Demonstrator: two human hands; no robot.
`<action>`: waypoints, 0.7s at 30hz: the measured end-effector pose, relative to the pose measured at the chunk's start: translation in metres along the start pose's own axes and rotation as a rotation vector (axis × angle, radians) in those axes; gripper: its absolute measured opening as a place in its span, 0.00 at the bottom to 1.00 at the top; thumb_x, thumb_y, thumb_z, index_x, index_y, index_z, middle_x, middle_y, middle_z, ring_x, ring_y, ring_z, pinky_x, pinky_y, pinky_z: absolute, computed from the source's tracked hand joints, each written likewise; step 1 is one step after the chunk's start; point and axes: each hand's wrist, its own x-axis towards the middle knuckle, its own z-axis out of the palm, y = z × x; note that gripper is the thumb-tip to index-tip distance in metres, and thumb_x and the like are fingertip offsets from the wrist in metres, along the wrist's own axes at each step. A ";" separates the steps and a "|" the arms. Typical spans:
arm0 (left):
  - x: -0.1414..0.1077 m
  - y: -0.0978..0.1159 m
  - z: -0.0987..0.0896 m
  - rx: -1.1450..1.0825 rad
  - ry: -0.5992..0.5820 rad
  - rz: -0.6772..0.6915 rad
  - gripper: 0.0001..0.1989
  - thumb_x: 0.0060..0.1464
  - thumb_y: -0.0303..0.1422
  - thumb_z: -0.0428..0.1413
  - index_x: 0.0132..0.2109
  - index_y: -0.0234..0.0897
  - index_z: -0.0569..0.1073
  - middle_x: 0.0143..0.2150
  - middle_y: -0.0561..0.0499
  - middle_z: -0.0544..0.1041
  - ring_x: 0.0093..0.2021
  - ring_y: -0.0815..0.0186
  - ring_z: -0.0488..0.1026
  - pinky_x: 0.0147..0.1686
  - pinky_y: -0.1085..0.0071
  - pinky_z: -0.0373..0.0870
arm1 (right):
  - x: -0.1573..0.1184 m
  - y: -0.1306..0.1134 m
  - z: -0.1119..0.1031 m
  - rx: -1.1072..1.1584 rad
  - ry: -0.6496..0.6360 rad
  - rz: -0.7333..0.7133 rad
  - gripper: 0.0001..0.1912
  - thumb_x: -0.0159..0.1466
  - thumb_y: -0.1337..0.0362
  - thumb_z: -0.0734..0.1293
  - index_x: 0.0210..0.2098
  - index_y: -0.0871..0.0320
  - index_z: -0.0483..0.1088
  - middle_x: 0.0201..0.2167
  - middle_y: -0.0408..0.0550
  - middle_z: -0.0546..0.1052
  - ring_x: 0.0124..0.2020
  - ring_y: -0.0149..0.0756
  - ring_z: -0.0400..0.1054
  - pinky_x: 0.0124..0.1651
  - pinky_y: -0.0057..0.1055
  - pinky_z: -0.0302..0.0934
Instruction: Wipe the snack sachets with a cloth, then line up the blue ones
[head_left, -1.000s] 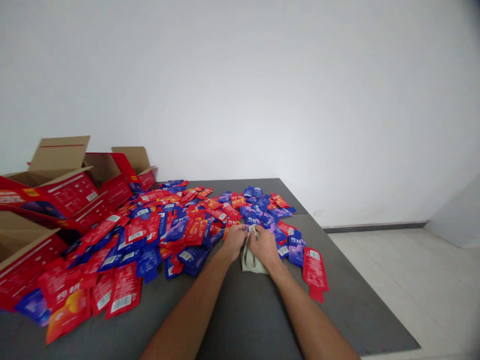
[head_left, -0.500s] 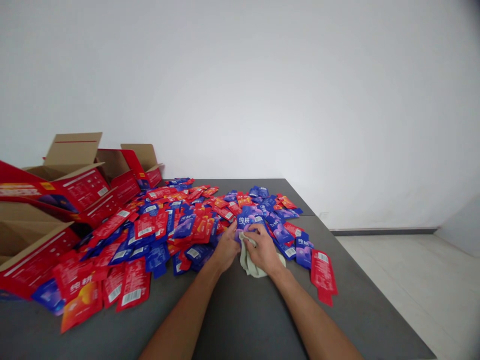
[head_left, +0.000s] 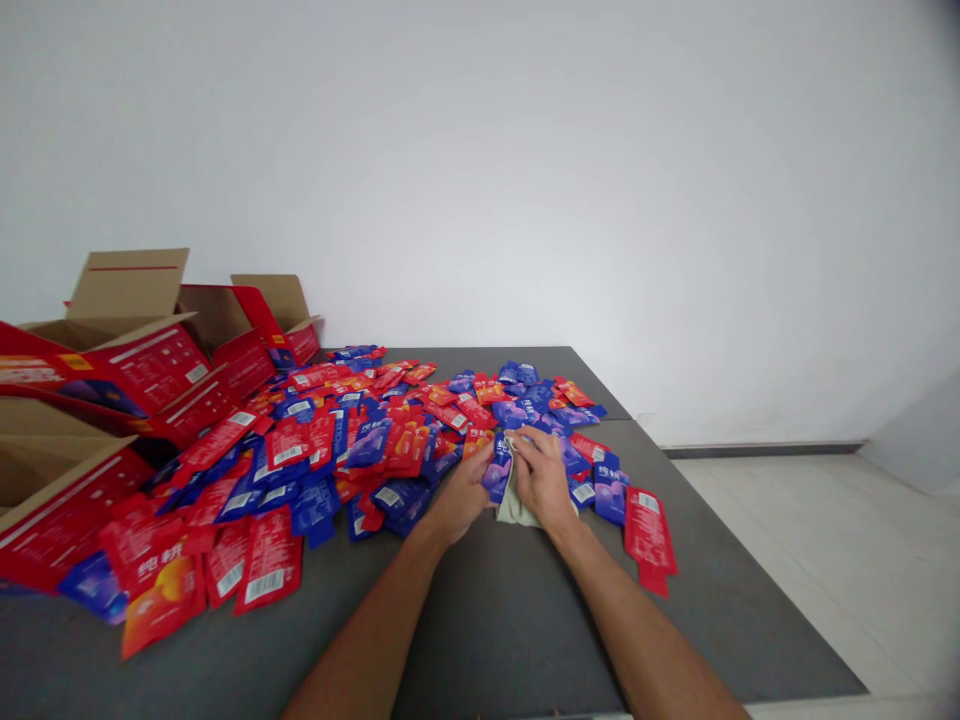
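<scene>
My left hand (head_left: 460,497) is closed on the lower left side of a blue and purple pouch (head_left: 496,472), which stands tilted up before me. A pale green cloth (head_left: 516,508) is bunched in my right hand (head_left: 541,480), its fingers pressing it against the pouch's right side. The cloth's lower end hangs down to the table. My fingers and the cloth cover much of the pouch. Behind and to the left of my hands spreads a pile of red and blue pouches (head_left: 367,445).
Open red cardboard boxes (head_left: 154,370) with brown insides stand at the left. A red pouch (head_left: 649,530) lies face down near the right edge of the dark table (head_left: 720,600). A white wall (head_left: 480,180) rises behind.
Both hands have shifted slightly right with the pouch and cloth. The pouch has turned more edge-on, and my right hand has moved up along it. The camera view has tilted slightly.
</scene>
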 end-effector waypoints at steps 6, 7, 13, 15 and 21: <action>0.004 -0.003 -0.017 -0.013 0.085 0.016 0.39 0.35 0.15 0.53 0.57 0.41 0.72 0.36 0.52 0.77 0.30 0.71 0.68 0.27 0.78 0.60 | -0.006 -0.019 0.008 0.052 -0.166 -0.105 0.23 0.66 0.74 0.57 0.54 0.51 0.73 0.51 0.51 0.74 0.48 0.43 0.65 0.51 0.42 0.61; 0.005 -0.003 -0.019 -0.018 0.114 0.018 0.38 0.35 0.15 0.53 0.57 0.41 0.72 0.34 0.53 0.76 0.29 0.71 0.68 0.28 0.78 0.60 | -0.006 -0.023 0.007 0.059 -0.197 -0.118 0.23 0.66 0.74 0.57 0.55 0.52 0.73 0.51 0.51 0.74 0.48 0.43 0.65 0.51 0.42 0.61; 0.007 0.002 -0.016 -0.071 0.240 0.073 0.33 0.37 0.17 0.55 0.53 0.40 0.74 0.38 0.51 0.78 0.37 0.67 0.73 0.37 0.74 0.66 | -0.010 -0.038 0.007 0.104 -0.352 -0.169 0.20 0.64 0.76 0.58 0.47 0.53 0.76 0.46 0.50 0.75 0.45 0.42 0.65 0.49 0.41 0.62; 0.008 0.003 -0.015 -0.049 0.240 0.095 0.32 0.37 0.18 0.55 0.53 0.41 0.74 0.40 0.51 0.78 0.38 0.67 0.73 0.39 0.73 0.66 | -0.010 -0.037 0.008 0.131 -0.302 -0.149 0.18 0.65 0.75 0.58 0.44 0.53 0.76 0.45 0.50 0.75 0.45 0.41 0.65 0.49 0.41 0.62; 0.012 0.003 -0.026 0.053 0.419 0.172 0.34 0.37 0.20 0.56 0.56 0.41 0.72 0.38 0.53 0.77 0.33 0.70 0.72 0.32 0.77 0.64 | -0.007 -0.026 0.009 0.149 0.089 0.067 0.11 0.67 0.68 0.61 0.44 0.56 0.73 0.45 0.53 0.74 0.48 0.43 0.67 0.53 0.43 0.61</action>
